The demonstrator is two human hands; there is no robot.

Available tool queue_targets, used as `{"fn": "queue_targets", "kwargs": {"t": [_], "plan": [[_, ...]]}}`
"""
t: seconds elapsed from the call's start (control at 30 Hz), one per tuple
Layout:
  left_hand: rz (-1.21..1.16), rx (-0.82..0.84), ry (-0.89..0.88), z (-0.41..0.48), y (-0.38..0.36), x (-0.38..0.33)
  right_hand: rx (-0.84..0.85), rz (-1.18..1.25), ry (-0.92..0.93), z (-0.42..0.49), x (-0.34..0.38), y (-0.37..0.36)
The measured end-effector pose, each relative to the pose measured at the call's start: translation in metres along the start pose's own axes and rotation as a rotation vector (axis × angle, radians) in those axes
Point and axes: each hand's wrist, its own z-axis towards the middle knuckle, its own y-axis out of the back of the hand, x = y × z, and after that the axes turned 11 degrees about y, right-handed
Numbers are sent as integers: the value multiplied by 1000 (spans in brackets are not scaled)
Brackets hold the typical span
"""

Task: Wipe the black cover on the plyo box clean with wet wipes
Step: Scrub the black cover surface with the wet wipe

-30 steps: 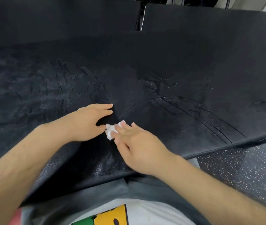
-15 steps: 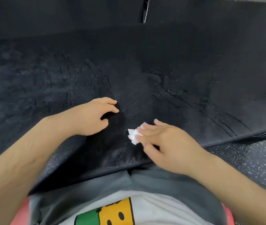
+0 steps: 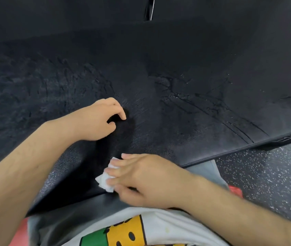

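Observation:
The black cover [image 3: 185,71] of the plyo box fills most of the head view; it is textured, with wet streaks and scratch-like marks right of centre. My right hand [image 3: 141,180] holds a crumpled white wet wipe [image 3: 105,181] and presses it on the cover close to the near edge. My left hand [image 3: 98,119] rests on the cover a little farther in, its fingers curled with the tips on the surface and nothing in them. Most of the wipe is hidden under my right fingers.
Speckled dark gym flooring [image 3: 265,174] lies to the right, below the cover's front right edge [image 3: 247,148]. More black padded panels [image 3: 70,18] stand behind, split by a narrow gap [image 3: 149,9]. My white printed shirt [image 3: 141,231] is at the bottom.
My right hand has pulled the wipe toward me, from beside my left hand down to the near edge. My left fingers have curled from nearly flat.

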Motion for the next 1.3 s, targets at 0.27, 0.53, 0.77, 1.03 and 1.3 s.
{"fn": "queue_targets", "kwargs": {"t": [0.27,0.53,0.77,1.03,1.3], "plan": [[-29,-28,-98,-3,-10,-20,-328,82,-394,-101,-20,14],[-51,50,-193,-3,-23,-46,-544,16,-645,-141,-31,12],[-50,-13,-250,5,-30,-61,-430,17,-493,-121,-26,-1],[-77,-16,-240,7,-33,-59,-316,-40,-494,-93,-19,3],[-38,-127,-168,21,-32,-42,-259,-133,-591,-65,-47,7]]}}
